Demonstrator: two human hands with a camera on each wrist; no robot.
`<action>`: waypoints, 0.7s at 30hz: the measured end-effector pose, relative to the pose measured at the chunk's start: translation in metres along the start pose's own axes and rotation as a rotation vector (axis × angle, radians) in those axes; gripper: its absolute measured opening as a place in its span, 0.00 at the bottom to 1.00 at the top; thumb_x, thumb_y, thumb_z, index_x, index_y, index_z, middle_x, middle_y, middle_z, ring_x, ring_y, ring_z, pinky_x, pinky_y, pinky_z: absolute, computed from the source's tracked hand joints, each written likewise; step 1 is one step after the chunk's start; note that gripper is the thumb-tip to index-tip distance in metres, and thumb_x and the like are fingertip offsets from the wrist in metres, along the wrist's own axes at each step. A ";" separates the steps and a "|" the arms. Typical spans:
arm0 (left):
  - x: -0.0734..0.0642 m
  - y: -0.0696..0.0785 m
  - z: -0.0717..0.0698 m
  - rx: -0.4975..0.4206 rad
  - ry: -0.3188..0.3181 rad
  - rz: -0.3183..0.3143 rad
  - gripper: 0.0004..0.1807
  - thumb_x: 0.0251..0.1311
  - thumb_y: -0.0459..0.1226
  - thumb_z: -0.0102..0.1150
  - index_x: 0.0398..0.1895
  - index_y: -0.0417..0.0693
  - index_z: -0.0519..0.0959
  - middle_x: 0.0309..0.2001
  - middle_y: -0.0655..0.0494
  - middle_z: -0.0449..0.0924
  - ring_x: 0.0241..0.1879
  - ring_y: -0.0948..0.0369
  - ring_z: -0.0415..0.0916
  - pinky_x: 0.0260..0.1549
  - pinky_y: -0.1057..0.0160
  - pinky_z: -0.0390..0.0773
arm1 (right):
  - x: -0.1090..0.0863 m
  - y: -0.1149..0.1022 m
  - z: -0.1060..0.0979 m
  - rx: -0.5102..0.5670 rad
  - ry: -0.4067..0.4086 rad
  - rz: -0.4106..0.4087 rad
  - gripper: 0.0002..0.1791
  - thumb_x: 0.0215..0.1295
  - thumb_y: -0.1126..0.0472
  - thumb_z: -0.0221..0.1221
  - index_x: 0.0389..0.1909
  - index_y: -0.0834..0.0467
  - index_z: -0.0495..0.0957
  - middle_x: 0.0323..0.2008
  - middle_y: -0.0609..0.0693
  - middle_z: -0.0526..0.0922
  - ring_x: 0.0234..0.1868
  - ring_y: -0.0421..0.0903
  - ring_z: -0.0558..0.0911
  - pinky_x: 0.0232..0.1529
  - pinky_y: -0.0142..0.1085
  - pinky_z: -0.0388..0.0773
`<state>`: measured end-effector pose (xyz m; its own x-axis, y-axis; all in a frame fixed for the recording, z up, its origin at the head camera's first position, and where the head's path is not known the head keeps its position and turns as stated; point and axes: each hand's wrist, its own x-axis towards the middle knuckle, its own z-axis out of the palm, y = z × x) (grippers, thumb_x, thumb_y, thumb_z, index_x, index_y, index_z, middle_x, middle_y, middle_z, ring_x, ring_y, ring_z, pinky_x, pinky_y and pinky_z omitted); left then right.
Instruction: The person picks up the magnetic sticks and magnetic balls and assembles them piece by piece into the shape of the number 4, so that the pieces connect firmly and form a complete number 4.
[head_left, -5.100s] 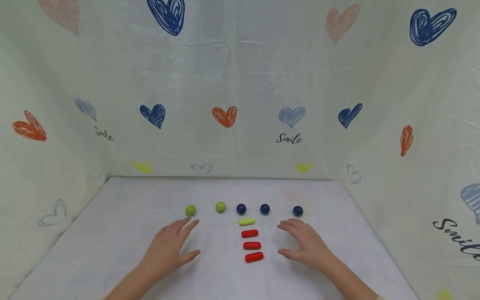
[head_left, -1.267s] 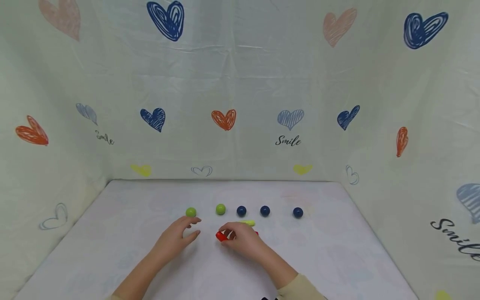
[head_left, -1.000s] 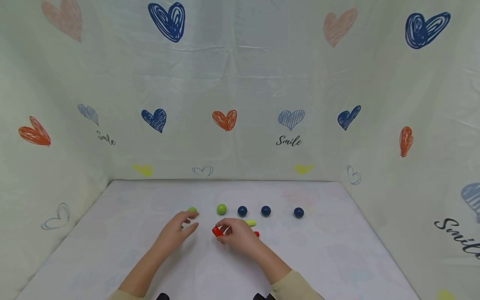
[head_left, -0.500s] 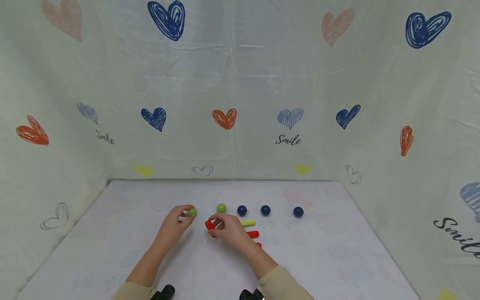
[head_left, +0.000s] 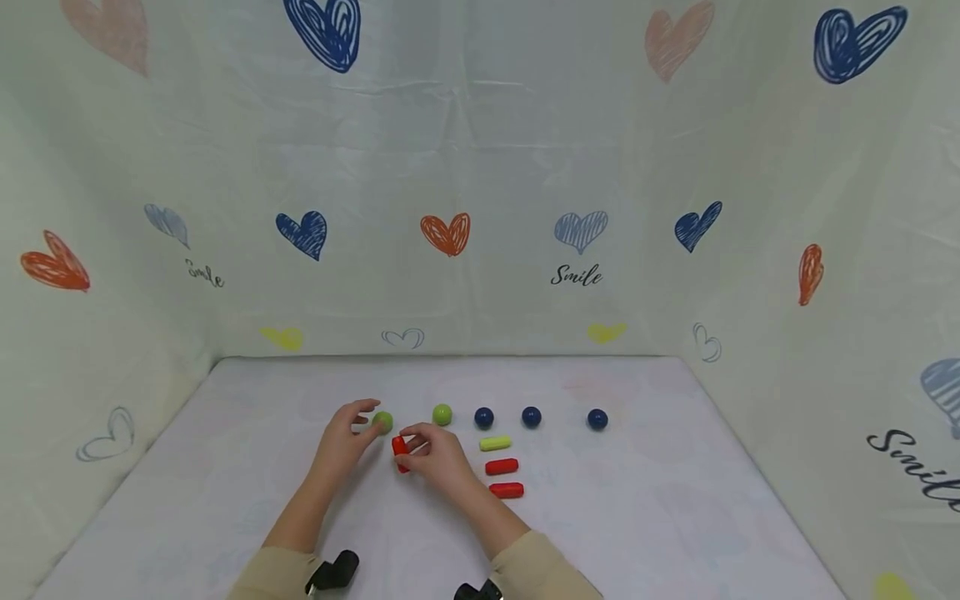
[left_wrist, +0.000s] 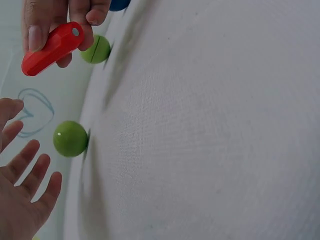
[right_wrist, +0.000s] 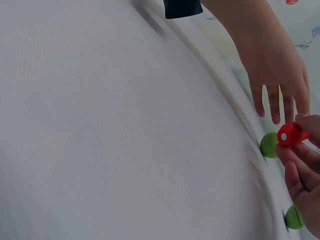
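Note:
My right hand [head_left: 438,458] pinches a short red rod [head_left: 401,454] between thumb and fingers, held nearly upright in the head view. The left wrist view shows the faceted red rod [left_wrist: 52,48] with a small metallic dot in its end. Just beyond it, my left hand [head_left: 341,437] reaches around the left side of a glossy green ball [head_left: 382,422]. In the left wrist view, the left hand's fingers [left_wrist: 47,192] are spread, with a gap between them and the green ball [left_wrist: 70,139].
A second green ball [head_left: 442,414] and several dark blue balls [head_left: 483,418] continue the row to the right. Below them lie a yellow-green rod [head_left: 495,443] and two red rods [head_left: 502,467] on the white table [head_left: 637,517]. A heart-printed cloth [head_left: 510,183] hangs behind.
From the column's near end, my right hand has taken a red rod, carried it left and turned it more upright. My left hand has moved up beside the leftmost green ball.

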<state>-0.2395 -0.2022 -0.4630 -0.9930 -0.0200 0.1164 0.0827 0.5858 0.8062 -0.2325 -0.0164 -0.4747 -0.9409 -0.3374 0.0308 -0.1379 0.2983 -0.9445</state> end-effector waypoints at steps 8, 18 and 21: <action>0.008 -0.009 0.002 -0.037 -0.013 -0.048 0.23 0.66 0.38 0.60 0.60 0.35 0.72 0.57 0.36 0.73 0.54 0.42 0.72 0.51 0.45 0.71 | 0.005 0.005 0.013 0.062 0.042 0.063 0.16 0.57 0.65 0.69 0.46 0.57 0.80 0.30 0.43 0.78 0.27 0.38 0.79 0.28 0.31 0.77; 0.020 -0.016 0.005 -0.038 -0.019 -0.108 0.23 0.65 0.40 0.59 0.60 0.39 0.73 0.55 0.37 0.74 0.51 0.45 0.73 0.48 0.48 0.73 | 0.014 0.008 0.023 0.115 0.093 0.057 0.15 0.54 0.66 0.71 0.41 0.59 0.79 0.25 0.44 0.76 0.23 0.38 0.77 0.26 0.29 0.75; 0.023 -0.017 0.006 -0.038 -0.018 -0.111 0.23 0.65 0.40 0.58 0.60 0.39 0.73 0.54 0.37 0.75 0.49 0.45 0.74 0.47 0.48 0.72 | 0.016 0.010 0.026 0.109 0.109 0.062 0.14 0.53 0.65 0.71 0.39 0.58 0.79 0.24 0.44 0.76 0.23 0.38 0.76 0.25 0.29 0.74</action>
<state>-0.2646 -0.2080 -0.4774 -0.9976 -0.0679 0.0149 -0.0250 0.5494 0.8352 -0.2412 -0.0418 -0.4920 -0.9753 -0.2207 0.0014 -0.0499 0.2146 -0.9754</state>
